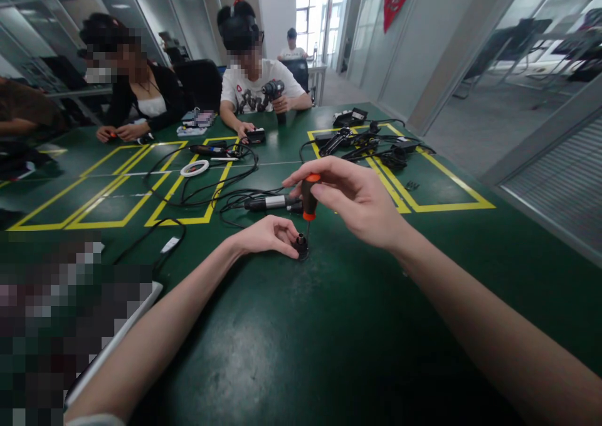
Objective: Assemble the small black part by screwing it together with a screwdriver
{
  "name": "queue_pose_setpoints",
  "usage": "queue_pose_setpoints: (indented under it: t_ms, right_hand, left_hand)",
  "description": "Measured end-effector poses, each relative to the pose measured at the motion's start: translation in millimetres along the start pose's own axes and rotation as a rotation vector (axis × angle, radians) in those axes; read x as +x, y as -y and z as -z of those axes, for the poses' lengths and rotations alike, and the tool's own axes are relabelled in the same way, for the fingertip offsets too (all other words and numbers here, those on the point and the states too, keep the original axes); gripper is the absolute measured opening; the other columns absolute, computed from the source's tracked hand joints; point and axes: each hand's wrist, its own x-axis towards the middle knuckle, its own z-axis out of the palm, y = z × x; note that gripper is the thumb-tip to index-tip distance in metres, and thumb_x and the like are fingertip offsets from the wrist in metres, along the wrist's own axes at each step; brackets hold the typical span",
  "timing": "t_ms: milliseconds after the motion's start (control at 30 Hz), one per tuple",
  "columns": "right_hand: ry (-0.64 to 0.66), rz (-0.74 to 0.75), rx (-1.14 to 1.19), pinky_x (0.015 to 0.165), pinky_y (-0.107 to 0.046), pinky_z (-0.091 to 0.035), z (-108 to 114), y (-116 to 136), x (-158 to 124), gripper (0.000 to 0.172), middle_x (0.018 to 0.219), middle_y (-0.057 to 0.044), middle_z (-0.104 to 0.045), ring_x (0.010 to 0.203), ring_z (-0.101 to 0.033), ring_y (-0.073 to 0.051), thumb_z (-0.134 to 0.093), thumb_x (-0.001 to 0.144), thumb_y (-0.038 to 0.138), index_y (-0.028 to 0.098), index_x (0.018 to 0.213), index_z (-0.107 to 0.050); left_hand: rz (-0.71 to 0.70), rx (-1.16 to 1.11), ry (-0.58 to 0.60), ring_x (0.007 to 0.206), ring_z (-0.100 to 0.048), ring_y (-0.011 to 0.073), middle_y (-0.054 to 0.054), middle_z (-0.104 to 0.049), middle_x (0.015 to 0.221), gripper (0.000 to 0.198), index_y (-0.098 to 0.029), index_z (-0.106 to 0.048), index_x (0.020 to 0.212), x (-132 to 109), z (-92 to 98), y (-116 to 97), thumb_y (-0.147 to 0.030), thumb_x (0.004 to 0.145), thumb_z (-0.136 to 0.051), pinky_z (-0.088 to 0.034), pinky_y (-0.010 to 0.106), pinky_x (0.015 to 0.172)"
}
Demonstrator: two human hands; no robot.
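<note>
White window far off, dim worktop up close.
From my feed, the window (320, 15) at the far end burns out nearly to white, and small streaks of light shine in the glass panels (141, 9) at upper left. The worktop (404, 325) is dark green and underlit; I get a cloudy glare patch low and left of centre, while the lower right sinks almost to black. The hands (360, 203) come through evenly lit and fairly crisp, the black cables (395, 156) run together, and the background is soft. Wide-angle stretch tilts the side walls, and coarse pixel blocks mask faces and the lower-left corner.
</note>
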Motion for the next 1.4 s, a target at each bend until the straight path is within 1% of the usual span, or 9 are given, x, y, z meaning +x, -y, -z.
queue_pose_setpoints:
  t_ms: [167, 333, 533, 700, 867, 1000, 1100, 1200, 1400]
  right_hand:
    - [-0.091, 0.087, -0.090, 0.074, -0.031, -0.058, 1, -1, 0, 0.008, 0.099, -0.004, -0.072, 0.092, -0.068, -0.018, -0.073, 0.090, 0.020, 0.021, 0.096, -0.077]
    - [-0.041, 0.014, 0.019, 0.072, -0.030, -0.061, 1, -3, 1, 0.020, 0.103, -0.005, -0.077, 0.087, -0.072, -0.017, -0.062, 0.097, 0.021, 0.020, 0.112, -0.075]
    - [-0.014, -0.001, 0.055, 0.073, -0.030, -0.060, 2, -4, 0, 0.022, 0.103, -0.006, -0.076, 0.087, -0.072, -0.017, -0.052, 0.101, 0.018, 0.018, 0.106, -0.074]
    - [-0.051, 0.059, -0.048, 0.082, -0.033, -0.060, 0, -3, 0, 0.011, 0.110, -0.006, -0.070, 0.099, -0.068, -0.019, -0.068, 0.095, 0.024, 0.021, 0.100, -0.077]
    - [-0.104, 0.063, -0.085, 0.075, -0.031, -0.060, -2, -3, 1, 0.018, 0.100, -0.004, -0.068, 0.092, -0.067, -0.018, -0.068, 0.093, 0.021, 0.024, 0.108, -0.078]
    - [-0.079, 0.041, 0.031, 0.070, -0.029, -0.060, -3, -8, 2, 0.021, 0.105, -0.006, -0.073, 0.090, -0.070, -0.017, -0.058, 0.100, 0.026, 0.021, 0.115, -0.072]
    - [-0.084, 0.029, 0.011, 0.069, -0.029, -0.060, -3, -10, 2, 0.019, 0.102, -0.006, -0.074, 0.085, -0.069, -0.016, -0.058, 0.101, 0.029, 0.019, 0.108, -0.072]
    - [-0.117, 0.044, -0.065, 0.073, -0.030, -0.060, -4, -10, 1, 0.015, 0.107, -0.005, -0.070, 0.091, -0.068, -0.018, -0.068, 0.095, 0.030, 0.021, 0.106, -0.075]
    - [-0.141, 0.079, -0.104, 0.078, -0.033, -0.061, -4, -9, 0, 0.023, 0.102, -0.004, -0.070, 0.093, -0.068, -0.019, -0.069, 0.093, 0.024, 0.025, 0.115, -0.077]
  left_hand:
    - [0.006, -0.013, 0.021, 0.066, -0.070, 0.0092, 0.000, -0.077, 0.073, 0.044, -0.013, -0.070, 0.080, 1, 2.7, 1, -0.029, 0.052, -0.100, -0.052, 0.020, 0.068]
    - [-0.003, -0.026, 0.041, 0.070, -0.073, 0.0117, 0.004, -0.080, 0.079, 0.044, -0.012, -0.076, 0.085, 2, 6.4, 3, -0.031, 0.054, -0.100, -0.055, 0.022, 0.070]
    - [-0.025, -0.024, 0.077, 0.077, -0.075, 0.0144, 0.008, -0.081, 0.091, 0.048, -0.011, -0.078, 0.106, 1, 10.9, 1, -0.028, 0.064, -0.095, -0.057, 0.025, 0.078]
    - [-0.056, -0.001, 0.075, 0.076, -0.074, 0.0134, 0.005, -0.080, 0.087, 0.059, -0.012, -0.072, 0.120, -1, 8.2, -1, -0.026, 0.067, -0.092, -0.054, 0.025, 0.076]
    - [-0.183, 0.072, -0.077, 0.069, -0.065, 0.0096, 0.001, -0.074, 0.086, 0.052, -0.014, -0.065, 0.096, 1, -7.3, 3, -0.022, 0.056, -0.096, -0.051, 0.022, 0.066]
    - [-0.245, 0.175, -0.168, 0.074, -0.064, 0.0109, 0.003, -0.071, 0.086, 0.038, -0.013, -0.062, 0.081, 3, -11.7, 8, -0.029, 0.064, -0.093, -0.048, 0.023, 0.067]
    - [-0.262, 0.233, -0.202, 0.082, -0.066, 0.0136, 0.005, -0.072, 0.090, 0.036, -0.013, -0.064, 0.085, 4, -11.9, 9, -0.031, 0.068, -0.090, -0.046, 0.022, 0.067]
    - [-0.292, 0.269, -0.253, 0.090, -0.069, 0.0171, 0.007, -0.074, 0.098, 0.043, -0.014, -0.064, 0.092, 4, -14.7, 11, -0.031, 0.065, -0.092, -0.044, 0.022, 0.064]
    - [-0.351, 0.350, -0.309, 0.080, -0.068, 0.0151, 0.008, -0.076, 0.099, 0.042, -0.013, -0.070, 0.098, 2, -21.1, 16, -0.036, 0.070, -0.090, -0.051, 0.025, 0.068]
